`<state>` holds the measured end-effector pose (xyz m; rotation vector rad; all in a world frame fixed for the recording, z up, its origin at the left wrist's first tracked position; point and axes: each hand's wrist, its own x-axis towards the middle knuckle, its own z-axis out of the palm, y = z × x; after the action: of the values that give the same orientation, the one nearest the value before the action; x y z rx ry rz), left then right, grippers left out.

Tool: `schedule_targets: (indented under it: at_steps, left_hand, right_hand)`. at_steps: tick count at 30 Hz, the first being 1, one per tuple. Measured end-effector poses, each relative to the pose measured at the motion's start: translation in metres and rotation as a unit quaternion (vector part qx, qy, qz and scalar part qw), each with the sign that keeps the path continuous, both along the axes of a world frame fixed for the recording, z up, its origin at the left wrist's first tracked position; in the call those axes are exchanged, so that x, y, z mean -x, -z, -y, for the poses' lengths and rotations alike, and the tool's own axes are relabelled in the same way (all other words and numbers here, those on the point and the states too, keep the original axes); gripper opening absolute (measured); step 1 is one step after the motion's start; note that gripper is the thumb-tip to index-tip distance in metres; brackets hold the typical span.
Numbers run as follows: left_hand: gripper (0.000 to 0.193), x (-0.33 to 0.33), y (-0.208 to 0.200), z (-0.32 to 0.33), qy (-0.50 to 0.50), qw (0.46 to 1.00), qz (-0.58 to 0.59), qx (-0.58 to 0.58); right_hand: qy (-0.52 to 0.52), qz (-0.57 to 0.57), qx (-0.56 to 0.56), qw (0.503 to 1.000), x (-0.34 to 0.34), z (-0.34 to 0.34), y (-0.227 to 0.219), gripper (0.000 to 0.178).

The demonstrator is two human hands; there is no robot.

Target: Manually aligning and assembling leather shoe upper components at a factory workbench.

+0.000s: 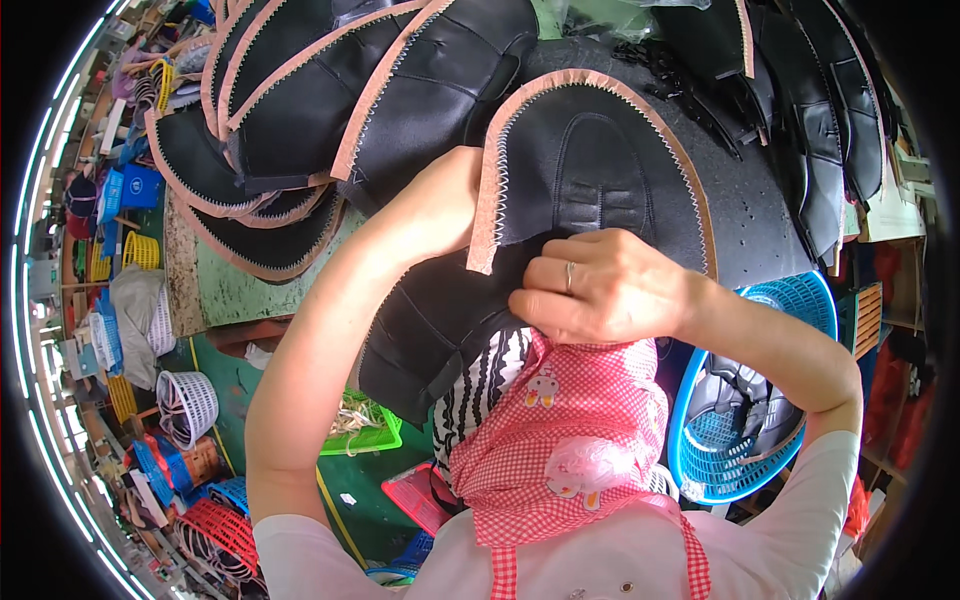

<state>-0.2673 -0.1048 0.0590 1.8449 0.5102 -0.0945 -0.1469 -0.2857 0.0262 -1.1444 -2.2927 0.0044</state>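
Observation:
A black shoe upper point(610, 150) with a tan edge strip and white zigzag stitching is held up in front of me. My right hand point(605, 285), a ring on one finger, is closed on its lower edge with the fingers curled in. Behind the upper's left side goes my left hand point(450, 195); its fingers are hidden, so their grip does not show. Another black leather part point(430, 325) hangs below my hands, against my lap; whether it joins the held upper, I cannot tell.
Several similar uppers point(400, 100) are piled on the worn green table point(240, 285) at the left. More black pieces point(810, 130) lie at the right. A blue basket point(690, 450) with black parts stands by my right arm, a green tray point(375, 440) below left.

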Motion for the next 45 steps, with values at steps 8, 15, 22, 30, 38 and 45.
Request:
schedule_targets:
  at_steps: [8,15,22,30,38,45]
  left_hand:
    - [0.02,0.009,0.009,-0.008,0.087,0.989,0.076,0.097]
    - [0.039,0.01,0.005,-0.008,0.144,0.989,0.025,0.021]
    - [0.015,0.011,0.022,0.002,-0.045,0.984,0.068,0.158]
    - [0.023,0.006,0.025,0.01,-0.044,0.999,0.013,-0.019]
    - [0.022,0.005,0.012,0.007,-0.022,0.998,-0.021,0.058]
    - [0.024,0.003,0.008,0.003,0.009,0.998,-0.038,0.04]
  right_hand:
    - [0.167,-0.153,0.076,0.971,0.014,0.01,0.007,0.014]
    - [0.311,-0.095,0.033,0.945,-0.004,-0.004,0.009,0.02]
    - [0.118,-0.103,0.051,0.986,-0.037,-0.078,-0.021,0.037]
    - [0.259,-0.156,0.217,0.928,-0.051,-0.002,-0.043,0.024]
    - [0.382,-0.084,0.137,0.91,-0.021,0.004,-0.028,0.045]
    - [0.347,-0.128,0.14,0.918,-0.017,0.012,-0.018,0.041]
